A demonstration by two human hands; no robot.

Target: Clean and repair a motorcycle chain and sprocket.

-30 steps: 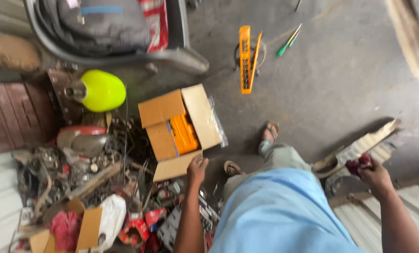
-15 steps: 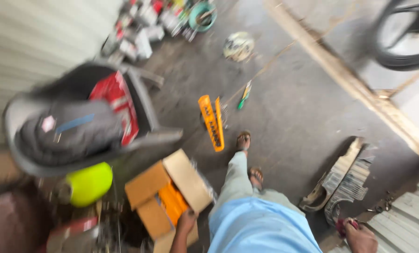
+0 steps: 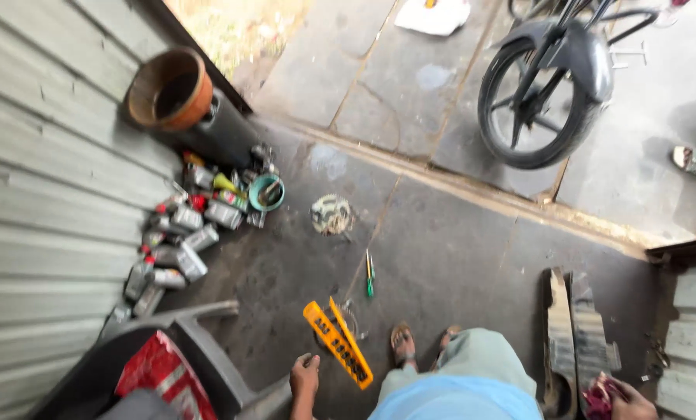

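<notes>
One camera only, on my head, looking steeply down and a little ahead over my knees at the floor. My hands — left hand, right hand — sit at the bottom edge, closest to the lens. Farther up lie the cans by the shutter and a wheel — well away.

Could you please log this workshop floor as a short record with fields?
left hand: empty, beside the orange tool tray
right hand: grips a red rag
floor: green screwdriver, round metal part
left wall: pile of grey cans, teal bowl
beyond threshold: motorcycle wheel
</notes>
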